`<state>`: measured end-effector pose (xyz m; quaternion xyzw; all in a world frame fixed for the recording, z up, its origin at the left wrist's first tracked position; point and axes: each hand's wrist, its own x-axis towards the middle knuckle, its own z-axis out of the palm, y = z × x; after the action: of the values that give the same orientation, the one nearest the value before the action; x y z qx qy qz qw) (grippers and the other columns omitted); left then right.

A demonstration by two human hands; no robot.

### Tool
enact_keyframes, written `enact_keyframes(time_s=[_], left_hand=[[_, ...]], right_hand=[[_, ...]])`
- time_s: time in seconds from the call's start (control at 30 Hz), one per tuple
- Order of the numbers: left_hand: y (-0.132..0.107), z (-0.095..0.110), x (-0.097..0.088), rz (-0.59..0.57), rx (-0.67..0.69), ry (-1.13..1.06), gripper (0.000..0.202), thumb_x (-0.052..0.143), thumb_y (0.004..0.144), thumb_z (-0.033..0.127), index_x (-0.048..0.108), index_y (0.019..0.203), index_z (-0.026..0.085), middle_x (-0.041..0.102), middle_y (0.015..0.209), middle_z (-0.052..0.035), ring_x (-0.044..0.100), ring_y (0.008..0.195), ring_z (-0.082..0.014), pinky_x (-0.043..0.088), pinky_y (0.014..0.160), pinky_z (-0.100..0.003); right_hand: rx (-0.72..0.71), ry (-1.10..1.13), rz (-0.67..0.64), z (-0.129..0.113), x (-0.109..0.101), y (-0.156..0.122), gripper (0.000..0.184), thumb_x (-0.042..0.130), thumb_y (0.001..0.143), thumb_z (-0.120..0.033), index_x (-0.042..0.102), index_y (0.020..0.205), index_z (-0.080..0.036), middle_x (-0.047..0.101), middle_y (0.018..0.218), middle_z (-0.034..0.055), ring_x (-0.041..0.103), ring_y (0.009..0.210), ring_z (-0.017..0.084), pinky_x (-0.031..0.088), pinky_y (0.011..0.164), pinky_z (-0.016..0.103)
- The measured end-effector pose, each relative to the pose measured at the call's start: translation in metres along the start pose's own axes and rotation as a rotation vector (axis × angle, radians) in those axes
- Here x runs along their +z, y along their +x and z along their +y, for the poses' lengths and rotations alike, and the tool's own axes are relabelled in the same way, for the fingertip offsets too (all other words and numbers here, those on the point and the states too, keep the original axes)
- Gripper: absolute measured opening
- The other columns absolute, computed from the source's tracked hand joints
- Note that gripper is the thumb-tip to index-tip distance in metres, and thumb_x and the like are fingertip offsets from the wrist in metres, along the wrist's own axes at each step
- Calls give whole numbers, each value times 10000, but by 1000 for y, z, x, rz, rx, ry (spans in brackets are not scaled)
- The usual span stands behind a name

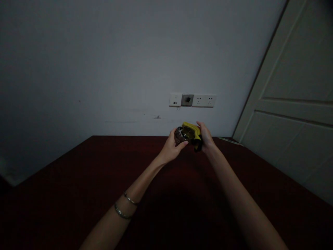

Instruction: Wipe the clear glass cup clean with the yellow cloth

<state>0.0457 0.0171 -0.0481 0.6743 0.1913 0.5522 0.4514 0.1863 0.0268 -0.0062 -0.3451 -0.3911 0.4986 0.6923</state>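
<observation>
Both my arms reach forward over a dark red table (78, 180). My left hand (172, 145) is closed around a small round dark glass object (182, 134), thumb under it. My right hand (206, 138) grips a yellow cloth (194, 131) with a dark edge, pressed against that glass object. The two hands meet above the table's far end. Two bracelets sit on my left wrist (125, 205).
A grey wall stands behind the table with a row of white sockets (192, 100) on it. A pale panelled door (293, 104) is at the right. A thin patterned item (230, 140) lies at the table's far right corner.
</observation>
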Motion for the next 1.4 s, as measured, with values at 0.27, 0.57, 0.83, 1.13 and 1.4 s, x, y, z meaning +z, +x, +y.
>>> enact_keyframes(time_s=[0.27, 0.57, 0.83, 1.13, 1.4], left_hand=[[7, 14, -15, -23, 5, -6, 661, 781, 593, 363, 447, 1111, 124, 550, 1139, -156, 546, 1077, -269, 383, 993, -462], [13, 12, -27, 152, 32, 113, 699, 774, 624, 367, 371, 1160, 169, 556, 1131, -126, 542, 1083, -243, 373, 1002, -456], [5, 31, -11, -118, 42, 51, 483, 610, 790, 339, 455, 1200, 137, 549, 1242, -139, 495, 1181, -258, 348, 1047, -434], [9, 18, -19, -78, -56, -53, 586, 760, 630, 269, 524, 1146, 127, 581, 1211, -148, 535, 1139, -275, 359, 1024, -472], [9, 24, -26, -102, -2, 56, 538, 733, 670, 346, 498, 1105, 135, 582, 1121, -131, 553, 1053, -247, 396, 967, -422]], right_hand=[[96, 35, -28, -8, 23, -25, 352, 365, 883, -391, 598, 714, -188, 549, 486, -17, 494, 447, 132, 395, 446, 238], [-12, 168, -13, 1, 48, -45, 270, 390, 896, -311, 556, 714, -202, 522, 591, -46, 477, 536, 107, 413, 561, 220], [85, 66, 72, -10, 23, -23, 354, 345, 889, -345, 594, 690, -191, 554, 515, -12, 480, 474, 133, 398, 482, 249], [152, 35, 16, -6, 13, -16, 357, 414, 850, -411, 590, 633, -190, 580, 483, 3, 488, 428, 131, 413, 447, 249], [89, 88, -46, 4, 28, -30, 387, 341, 883, -390, 588, 669, -183, 565, 518, -5, 519, 501, 141, 448, 539, 268]])
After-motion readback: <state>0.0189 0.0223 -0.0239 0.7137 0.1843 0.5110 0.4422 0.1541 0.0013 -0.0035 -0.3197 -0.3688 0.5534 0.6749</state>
